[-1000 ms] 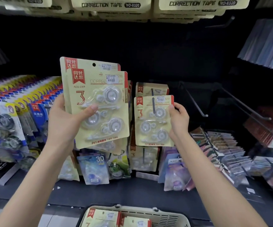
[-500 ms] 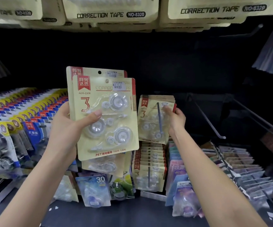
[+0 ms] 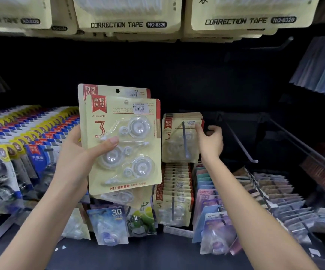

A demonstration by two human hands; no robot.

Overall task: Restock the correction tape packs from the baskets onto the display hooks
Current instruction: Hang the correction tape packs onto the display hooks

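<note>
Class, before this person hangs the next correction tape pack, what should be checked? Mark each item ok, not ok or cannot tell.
1. Left hand has a firm grip on the held packs, thumb across the front: ok.
2. Hang hole on the rear held pack unblocked: ok.
3. Hung pack threaded on the hook: ok.
4. Hook rod shows free length in front of the hung pack: ok.
5. Right hand clear of the hung pack: cannot tell.
</note>
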